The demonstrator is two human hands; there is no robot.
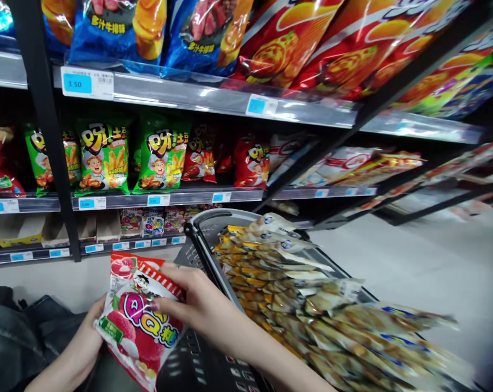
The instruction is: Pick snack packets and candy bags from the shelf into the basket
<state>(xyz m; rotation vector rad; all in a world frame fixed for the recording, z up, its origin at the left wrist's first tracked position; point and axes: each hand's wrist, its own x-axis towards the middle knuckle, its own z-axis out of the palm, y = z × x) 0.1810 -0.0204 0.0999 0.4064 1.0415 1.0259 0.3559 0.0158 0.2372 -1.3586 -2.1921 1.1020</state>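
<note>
A red and white candy packet [142, 321] with a cartoon figure and lychee pictures is held low at the left of the view. My left hand [91, 326] grips its lower left edge from behind. My right hand [197, 302] lies over its upper right corner, fingers closed on it. Just right of the hands stands a grey shopping basket [213, 220] with a black handle, heaped with several yellow and white snack packets [311, 305].
Store shelves [168, 197] run along the left and back, with green and red snack bags, blue and red chip bags above, and small packets on the lowest shelf. Price tags line the shelf edges. Pale floor [426, 261] stretches right. A dark trouser leg sits at bottom left.
</note>
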